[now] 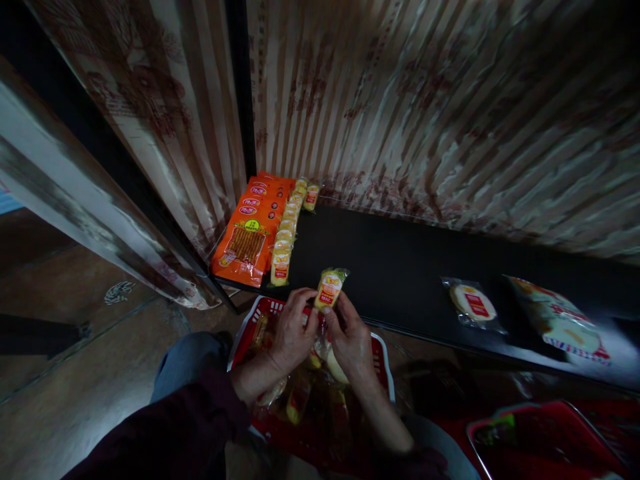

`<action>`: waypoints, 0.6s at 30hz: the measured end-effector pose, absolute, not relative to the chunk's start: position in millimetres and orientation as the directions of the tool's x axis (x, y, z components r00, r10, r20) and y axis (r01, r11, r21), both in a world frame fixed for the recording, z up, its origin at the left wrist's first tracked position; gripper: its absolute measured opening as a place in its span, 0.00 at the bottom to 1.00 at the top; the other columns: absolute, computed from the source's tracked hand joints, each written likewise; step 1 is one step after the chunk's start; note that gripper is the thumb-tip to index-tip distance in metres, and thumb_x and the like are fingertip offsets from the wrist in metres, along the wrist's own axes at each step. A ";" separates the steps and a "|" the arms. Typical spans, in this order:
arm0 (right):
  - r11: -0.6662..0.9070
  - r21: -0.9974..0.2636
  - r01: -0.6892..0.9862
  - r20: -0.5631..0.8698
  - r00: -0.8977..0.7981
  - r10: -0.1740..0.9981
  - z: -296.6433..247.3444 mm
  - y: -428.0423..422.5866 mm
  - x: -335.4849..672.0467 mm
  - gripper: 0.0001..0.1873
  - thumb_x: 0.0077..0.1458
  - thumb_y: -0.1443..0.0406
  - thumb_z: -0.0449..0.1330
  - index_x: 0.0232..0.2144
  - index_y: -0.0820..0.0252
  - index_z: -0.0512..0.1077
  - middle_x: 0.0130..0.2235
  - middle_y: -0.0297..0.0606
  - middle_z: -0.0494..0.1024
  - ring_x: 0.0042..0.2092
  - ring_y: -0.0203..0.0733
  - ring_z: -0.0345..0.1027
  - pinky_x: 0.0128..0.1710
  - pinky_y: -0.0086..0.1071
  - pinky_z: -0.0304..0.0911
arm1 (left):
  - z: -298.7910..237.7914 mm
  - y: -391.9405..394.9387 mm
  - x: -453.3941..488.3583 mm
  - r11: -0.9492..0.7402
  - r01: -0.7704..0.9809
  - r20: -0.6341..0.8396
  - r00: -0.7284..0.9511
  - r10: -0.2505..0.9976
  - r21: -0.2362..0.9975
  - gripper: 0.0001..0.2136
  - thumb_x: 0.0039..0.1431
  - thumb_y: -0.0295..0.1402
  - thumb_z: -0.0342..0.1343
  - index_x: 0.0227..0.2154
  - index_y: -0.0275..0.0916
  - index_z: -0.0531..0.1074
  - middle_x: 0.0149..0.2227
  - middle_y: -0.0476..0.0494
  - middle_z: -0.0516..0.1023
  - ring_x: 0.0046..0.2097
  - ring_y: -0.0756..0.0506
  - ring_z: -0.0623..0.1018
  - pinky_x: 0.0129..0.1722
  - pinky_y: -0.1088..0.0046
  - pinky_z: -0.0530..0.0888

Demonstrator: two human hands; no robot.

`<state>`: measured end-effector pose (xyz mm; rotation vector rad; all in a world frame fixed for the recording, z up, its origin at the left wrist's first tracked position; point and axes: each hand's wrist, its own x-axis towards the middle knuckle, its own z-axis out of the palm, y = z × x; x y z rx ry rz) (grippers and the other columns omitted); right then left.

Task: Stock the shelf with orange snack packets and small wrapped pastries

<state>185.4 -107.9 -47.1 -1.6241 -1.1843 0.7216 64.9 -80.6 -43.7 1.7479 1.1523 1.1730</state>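
A small wrapped snack cake (330,288), yellow with a red-and-white label, is held upright between my two hands at the shelf's front edge. My left hand (293,333) pinches its left side with thumb and fingers. On the other side, my right hand (351,340) grips its lower right edge. Below both hands sits a red basket with a white rim (389,373), holding several wrapped snacks. A row of matching snack cakes (286,233) stands on the black shelf (395,257), with one more cake (311,197) at the back beside it.
Overlapping orange snack bags (250,230) lie at the shelf's left end. Toward the right are a round wrapped snack (474,303) and a larger bag (563,320). A second red basket (545,443) is at lower right. Dark posts (243,87) and patterned curtains (425,107) border the shelf.
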 end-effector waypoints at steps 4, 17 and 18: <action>-0.041 -0.911 0.410 0.107 0.332 0.937 -46.7 -100.3 187.5 0.26 0.56 0.56 0.55 0.55 0.60 0.66 0.54 0.47 0.73 0.54 0.49 0.68 0.55 0.45 0.61 | -39.0 -73.8 65.1 -0.314 0.286 0.267 0.190 0.945 0.905 0.11 0.60 0.26 0.48 0.44 0.40 0.67 0.45 0.41 0.72 0.49 0.45 0.72 0.49 0.62 0.72; -0.031 -0.852 0.523 0.178 0.344 0.922 -45.7 -53.9 192.7 0.23 0.54 0.59 0.55 0.52 0.59 0.68 0.45 0.46 0.77 0.44 0.48 0.72 0.47 0.44 0.66 | -34.6 -47.3 75.5 -0.364 0.297 0.334 0.147 0.931 0.883 0.13 0.58 0.22 0.43 0.42 0.38 0.67 0.46 0.39 0.71 0.50 0.45 0.71 0.54 0.60 0.70; -0.024 -0.849 0.527 0.188 0.344 0.920 -45.9 -50.3 193.1 0.23 0.54 0.60 0.55 0.52 0.59 0.68 0.45 0.45 0.78 0.44 0.47 0.73 0.47 0.44 0.66 | -35.5 -45.9 77.2 -0.348 0.303 0.318 0.145 0.937 0.887 0.13 0.58 0.23 0.43 0.43 0.38 0.67 0.47 0.39 0.71 0.51 0.45 0.71 0.55 0.59 0.69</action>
